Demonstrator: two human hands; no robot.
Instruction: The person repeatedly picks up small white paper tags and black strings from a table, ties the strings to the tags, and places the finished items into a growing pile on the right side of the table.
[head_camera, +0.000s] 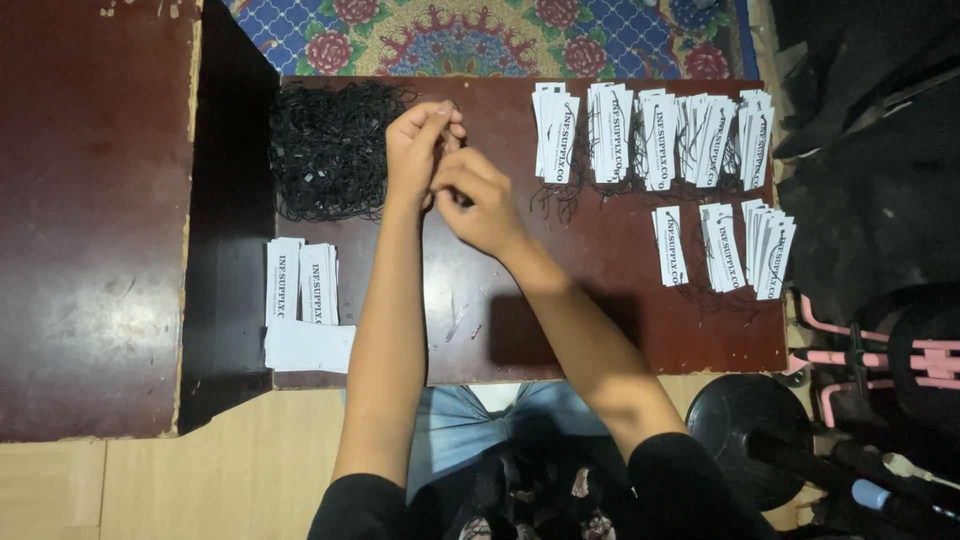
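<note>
My left hand (418, 150) and my right hand (478, 200) meet over the middle of a small dark brown table (560, 330). Their fingertips pinch together around something small and thin that I cannot make out; it is hidden between the fingers. A heap of black string loops (325, 150) lies just left of my left hand. Stacks of unstrung white paper tags (300, 285) sit at the table's front left. Rows of white tags with black strings (650, 135) lie to the right of my right hand, with a shorter row (735, 248) below them.
A larger dark wooden surface (90, 220) stands to the left. A patterned rug (480, 35) lies beyond the table. At the right are dark cloth (870, 150), a black round weight (750, 420) and a pink frame (880, 355). My knees are below the table edge.
</note>
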